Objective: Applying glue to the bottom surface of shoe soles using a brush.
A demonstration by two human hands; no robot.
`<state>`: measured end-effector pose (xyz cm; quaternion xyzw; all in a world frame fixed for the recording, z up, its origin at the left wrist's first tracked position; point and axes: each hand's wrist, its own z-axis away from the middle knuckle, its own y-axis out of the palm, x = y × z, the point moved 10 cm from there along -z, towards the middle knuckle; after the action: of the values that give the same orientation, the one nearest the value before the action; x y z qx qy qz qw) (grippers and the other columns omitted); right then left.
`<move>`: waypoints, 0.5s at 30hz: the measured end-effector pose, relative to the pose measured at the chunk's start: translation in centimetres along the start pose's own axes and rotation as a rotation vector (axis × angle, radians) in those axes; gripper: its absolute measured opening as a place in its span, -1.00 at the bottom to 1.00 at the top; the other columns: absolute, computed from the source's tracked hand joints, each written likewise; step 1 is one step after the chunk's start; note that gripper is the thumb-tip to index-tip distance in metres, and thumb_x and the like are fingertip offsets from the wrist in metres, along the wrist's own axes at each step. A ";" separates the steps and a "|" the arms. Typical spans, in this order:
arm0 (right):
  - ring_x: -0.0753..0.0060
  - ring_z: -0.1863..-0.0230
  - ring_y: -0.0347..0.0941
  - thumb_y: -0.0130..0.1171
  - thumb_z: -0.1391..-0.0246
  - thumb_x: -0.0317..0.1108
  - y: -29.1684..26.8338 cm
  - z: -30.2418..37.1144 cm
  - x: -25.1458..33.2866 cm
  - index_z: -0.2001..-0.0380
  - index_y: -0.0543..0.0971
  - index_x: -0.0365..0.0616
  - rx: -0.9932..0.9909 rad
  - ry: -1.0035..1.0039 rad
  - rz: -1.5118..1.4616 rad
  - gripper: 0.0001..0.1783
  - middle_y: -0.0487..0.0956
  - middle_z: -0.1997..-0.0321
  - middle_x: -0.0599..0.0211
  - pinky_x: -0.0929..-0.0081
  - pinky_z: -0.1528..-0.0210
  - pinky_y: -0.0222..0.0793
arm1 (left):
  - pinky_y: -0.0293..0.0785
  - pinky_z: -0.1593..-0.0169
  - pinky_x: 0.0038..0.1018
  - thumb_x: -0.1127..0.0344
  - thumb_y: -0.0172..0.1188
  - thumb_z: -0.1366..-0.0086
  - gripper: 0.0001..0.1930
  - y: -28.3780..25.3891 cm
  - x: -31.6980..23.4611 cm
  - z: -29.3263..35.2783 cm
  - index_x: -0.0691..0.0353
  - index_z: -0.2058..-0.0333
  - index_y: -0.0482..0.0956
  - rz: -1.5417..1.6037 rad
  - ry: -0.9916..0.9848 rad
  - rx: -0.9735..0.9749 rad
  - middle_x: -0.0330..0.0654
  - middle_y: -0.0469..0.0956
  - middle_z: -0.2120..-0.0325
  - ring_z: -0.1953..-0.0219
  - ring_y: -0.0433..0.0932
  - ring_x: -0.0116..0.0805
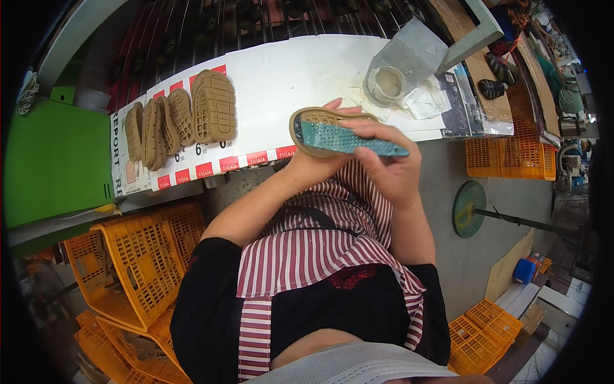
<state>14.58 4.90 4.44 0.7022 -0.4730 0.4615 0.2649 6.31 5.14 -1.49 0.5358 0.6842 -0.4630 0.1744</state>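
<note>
My left hand point(318, 165) is wrapped from below around a tan shoe sole point(307, 151), with its fingertips showing past the far edge. The sole's hollow, ribbed side faces up. In my right hand point(393, 160) is a flat teal tool point(348, 137) with a dimpled surface and a dark tip, perhaps a brush. It lies across the sole, its dark tip by the rim at the sole's left end. My right thumb and fingers close over the tool's right part.
Several tan soles point(214, 105) stand in a row at the left of the white, card-covered table point(275, 70). A translucent plastic container point(416, 54) with whitish residue is at the far right, beside crumpled white paper point(427, 101). Orange crates point(137, 269) are stacked at lower left.
</note>
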 end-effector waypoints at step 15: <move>0.64 0.45 0.47 0.00 -0.13 -0.44 -2.0 -0.5 -2.9 0.23 0.45 -0.33 0.210 0.407 -0.268 -0.82 0.56 0.23 0.15 0.70 0.38 0.44 | 0.43 0.01 -0.39 0.32 0.48 0.26 -0.33 3.1 1.3 2.7 0.25 0.06 0.46 0.933 -0.519 0.498 -0.10 0.54 0.18 0.11 0.52 -0.28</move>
<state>15.83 7.32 2.12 0.6749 -0.2625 0.6006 0.3389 7.88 3.63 -5.17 0.6741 0.1818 -0.6002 0.3902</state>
